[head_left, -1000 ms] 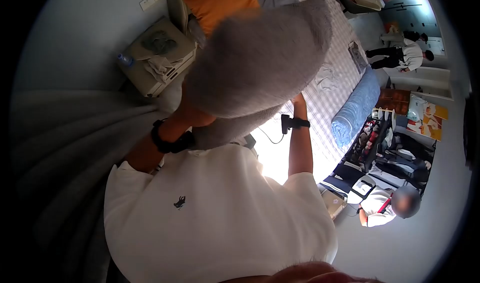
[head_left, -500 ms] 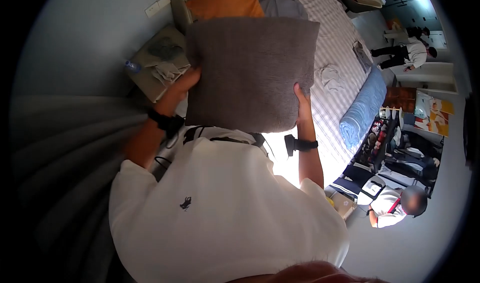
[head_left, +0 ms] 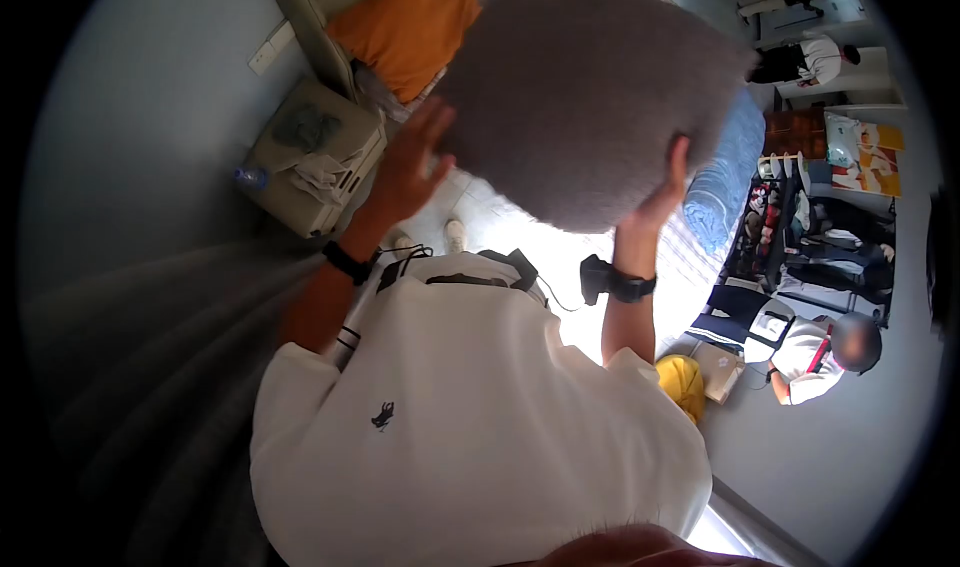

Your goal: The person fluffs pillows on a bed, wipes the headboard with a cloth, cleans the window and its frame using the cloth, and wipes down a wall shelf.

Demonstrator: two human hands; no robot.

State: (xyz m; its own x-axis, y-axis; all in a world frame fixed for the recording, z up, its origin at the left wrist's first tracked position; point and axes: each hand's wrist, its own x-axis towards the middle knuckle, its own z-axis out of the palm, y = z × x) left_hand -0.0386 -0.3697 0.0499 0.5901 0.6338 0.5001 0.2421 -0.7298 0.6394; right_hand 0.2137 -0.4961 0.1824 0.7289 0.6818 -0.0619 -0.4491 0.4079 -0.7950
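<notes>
Cushion (head_left: 585,97), grey, one: right hand (head_left: 655,192) gripping; left hand (head_left: 408,164) spread beside it, contact unclear. Orange pillow (head_left: 405,32), one: left of cushion. Blue roll (head_left: 716,202), one: right of cushion.

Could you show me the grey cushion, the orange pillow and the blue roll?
Grey cushion (head_left: 590,97): head view, its broad face.
Orange pillow (head_left: 405,32): head view, its visible middle.
Blue roll (head_left: 727,175): head view, its long side.

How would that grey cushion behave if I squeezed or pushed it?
The grey cushion probably yields when squeezed, judging by its plump, rounded shape. Its fuzzy look suggests decent grip. Being a padded fabric thing, it's likely light for its size.
</notes>
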